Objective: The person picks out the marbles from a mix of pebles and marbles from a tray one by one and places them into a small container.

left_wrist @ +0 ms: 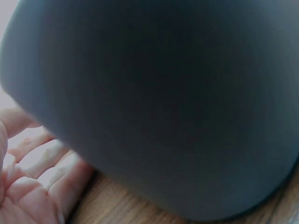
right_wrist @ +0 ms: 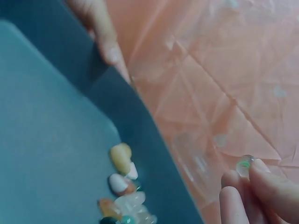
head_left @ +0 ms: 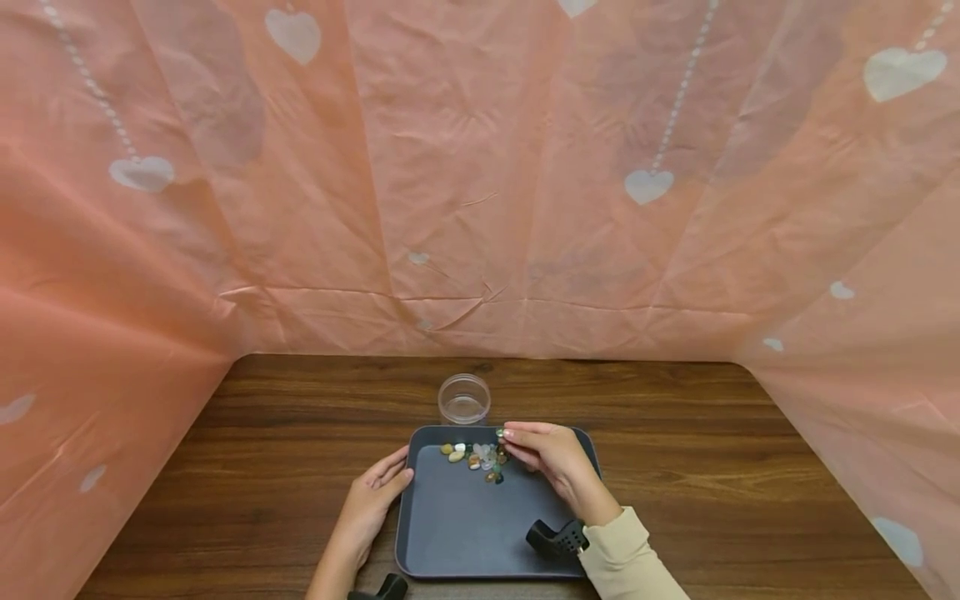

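Green stone (right_wrist: 242, 166) pinched in right hand (head_left: 557, 457) near far edge of tray (head_left: 480, 525), liable to drop through slackened fingertips, with left hand (head_left: 367, 502) uncurled against left edge.

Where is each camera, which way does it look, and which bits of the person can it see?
Head: worn on the head, looking forward and down at the gray tray and polished stones; the left hand, right hand and right sleeve show.
Left wrist: worn there, looking at the tray, very close and blurry; part of the left hand shows at lower left.
Right wrist: worn there, looking across the tray toward the peach cloth; right fingers pinch a glassy stone, and the left hand peeks in on top.
Shared: head and right wrist both see that pinched stone.
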`<action>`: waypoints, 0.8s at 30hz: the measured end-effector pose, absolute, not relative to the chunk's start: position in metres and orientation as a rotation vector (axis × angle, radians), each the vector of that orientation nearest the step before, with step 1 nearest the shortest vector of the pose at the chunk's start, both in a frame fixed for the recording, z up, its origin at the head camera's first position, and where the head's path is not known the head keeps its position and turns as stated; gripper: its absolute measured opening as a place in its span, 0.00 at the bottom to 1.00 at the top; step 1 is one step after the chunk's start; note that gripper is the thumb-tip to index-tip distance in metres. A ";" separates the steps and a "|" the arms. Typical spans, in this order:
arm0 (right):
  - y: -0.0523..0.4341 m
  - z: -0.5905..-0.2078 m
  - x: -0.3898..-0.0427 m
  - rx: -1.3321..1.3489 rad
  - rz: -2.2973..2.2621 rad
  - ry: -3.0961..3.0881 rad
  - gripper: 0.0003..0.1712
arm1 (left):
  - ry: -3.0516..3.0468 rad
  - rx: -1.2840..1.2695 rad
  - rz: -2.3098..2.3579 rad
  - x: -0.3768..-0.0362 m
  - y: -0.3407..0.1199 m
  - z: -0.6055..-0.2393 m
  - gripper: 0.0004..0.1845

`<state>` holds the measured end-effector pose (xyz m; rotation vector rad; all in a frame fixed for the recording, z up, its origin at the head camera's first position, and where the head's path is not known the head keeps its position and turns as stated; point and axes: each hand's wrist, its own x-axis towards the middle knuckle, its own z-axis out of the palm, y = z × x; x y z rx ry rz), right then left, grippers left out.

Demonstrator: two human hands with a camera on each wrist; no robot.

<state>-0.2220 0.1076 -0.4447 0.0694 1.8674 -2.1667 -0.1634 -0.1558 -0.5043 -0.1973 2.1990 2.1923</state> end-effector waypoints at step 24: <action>0.077 -0.416 -0.267 0.039 -2.068 2.107 0.16 | 2.187 -0.223 2.190 -0.163 -0.157 -0.505 0.25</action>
